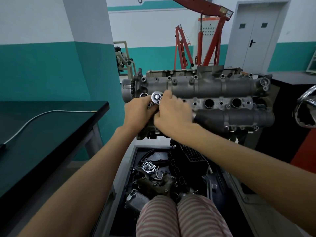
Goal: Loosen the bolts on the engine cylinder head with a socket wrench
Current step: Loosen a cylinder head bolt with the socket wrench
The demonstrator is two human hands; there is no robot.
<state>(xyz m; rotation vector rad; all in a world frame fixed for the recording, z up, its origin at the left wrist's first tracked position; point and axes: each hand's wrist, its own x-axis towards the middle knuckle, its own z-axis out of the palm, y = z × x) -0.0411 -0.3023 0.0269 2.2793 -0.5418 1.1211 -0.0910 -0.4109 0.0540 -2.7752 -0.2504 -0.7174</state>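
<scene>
The grey engine cylinder head (210, 88) lies across the middle of the view on a stand, with bolts along its top edge and round plug holes on its face. At its left end sits the shiny round head of the socket wrench (156, 97). My left hand (136, 113) grips the wrench just below that head, fingers curled round it. My right hand (172, 113) holds the wrench from the right, its fingers curled over the handle, which is hidden beneath both hands.
A black-topped table (51, 130) with a grey cable stands at the left. Below the engine, a black tray (136, 151) holds several loose engine parts. A red engine hoist (201, 38) stands behind, a chrome object (306, 108) at the right edge.
</scene>
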